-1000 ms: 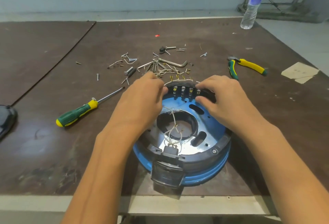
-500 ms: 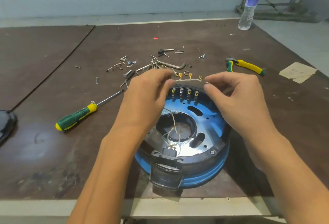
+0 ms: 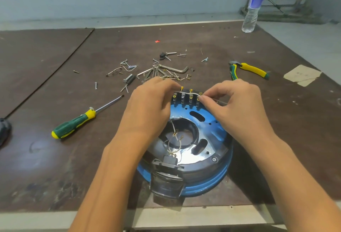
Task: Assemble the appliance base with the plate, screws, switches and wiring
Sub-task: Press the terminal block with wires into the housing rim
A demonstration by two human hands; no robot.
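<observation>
The appliance base (image 3: 184, 158) sits on the worktop (image 3: 55, 158) close to the near edge. Its row of switches (image 3: 186, 100) is turned to the far side, so both hands can reach over it. The left hand (image 3: 149, 106) pinches one end of a thin white wire (image 3: 190, 93) and the right hand (image 3: 238, 106) pinches the other, each with fingers curled tight on it. The wire is stretched between them just above the switch terminals, with small yellow connectors spaced along it. Holding it taut at both ends seems meant to line each connector up with its own terminal before pressing it on. More loose wires (image 3: 175, 139) lie in the base's middle hole, apparently unconnected, so the wiring looks only begun. The screwdriver (image 3: 81, 119) lies to the left, the pliers (image 3: 249, 69) to the right and the heap of screws (image 3: 147, 73) just beyond the base, all within easy reach.
</observation>
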